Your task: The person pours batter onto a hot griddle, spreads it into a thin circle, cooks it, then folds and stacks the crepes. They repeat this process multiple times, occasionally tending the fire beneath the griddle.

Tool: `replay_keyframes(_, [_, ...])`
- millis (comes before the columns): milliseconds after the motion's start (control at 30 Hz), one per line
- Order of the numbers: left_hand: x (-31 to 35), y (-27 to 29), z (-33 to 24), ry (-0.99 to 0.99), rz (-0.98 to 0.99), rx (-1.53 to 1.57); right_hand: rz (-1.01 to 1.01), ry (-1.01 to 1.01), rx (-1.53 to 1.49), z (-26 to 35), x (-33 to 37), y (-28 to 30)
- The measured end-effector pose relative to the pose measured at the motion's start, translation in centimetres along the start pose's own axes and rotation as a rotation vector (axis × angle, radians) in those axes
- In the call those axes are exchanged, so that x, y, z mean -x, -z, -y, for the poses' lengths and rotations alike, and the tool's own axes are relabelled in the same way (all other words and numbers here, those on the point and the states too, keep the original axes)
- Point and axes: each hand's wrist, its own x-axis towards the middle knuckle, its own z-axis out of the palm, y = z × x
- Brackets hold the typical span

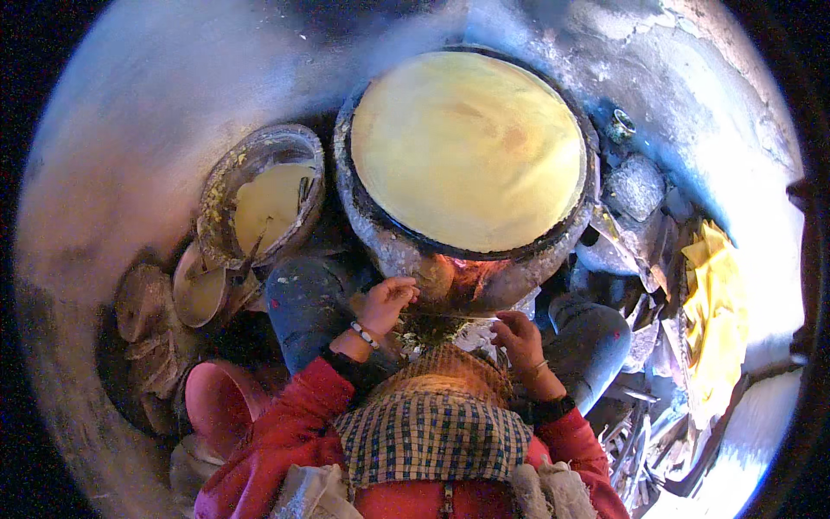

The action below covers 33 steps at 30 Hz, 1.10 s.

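Note:
A wide, round, pale yellow flatbread (pixel 467 143) covers the dark griddle, which rests on a clay stove with fire glowing in its front opening. My left hand (pixel 386 310) is in front of the stove, fingers curled into a pinch; what they hold, if anything, is hidden. My right hand (pixel 519 342) is lower and to the right, its fingers bent together at the end of a thin pale stick or straw (pixel 454 315). That strip stretches across the gap towards my left hand. Both hands are apart from the flatbread. Beneath them lies a brownish woven piece (pixel 454 368) above my lap.
At left stand a large crusted bowl (pixel 298 134) of yellow batter and a smaller batter bowl (pixel 194 303). A pink bucket (pixel 220 402) is beside my left arm. Yellow cloth or plastic (pixel 716 311) and firewood sticks (pixel 635 441) lie at right. A checked cloth (pixel 437 437) covers my front.

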Motion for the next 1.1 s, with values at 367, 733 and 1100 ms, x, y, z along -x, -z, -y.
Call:
replay_keyframes(367, [3.7,10.9,-4.6,-0.604,-0.43,-0.901,-0.029,0.004,0.452,-4.5,-1.0,1.2])
replay_keyframes(733, [1.7,18.2,-2.3,-0.546,-0.487,-1.184,-0.033,0.151,0.708,-5.6,-1.4,1.9])
replay_keyframes(1100, [1.2,17.8,-1.4,-0.527,-0.546,-1.124,-0.403,0.485,0.498,0.7,0.2,6.1])
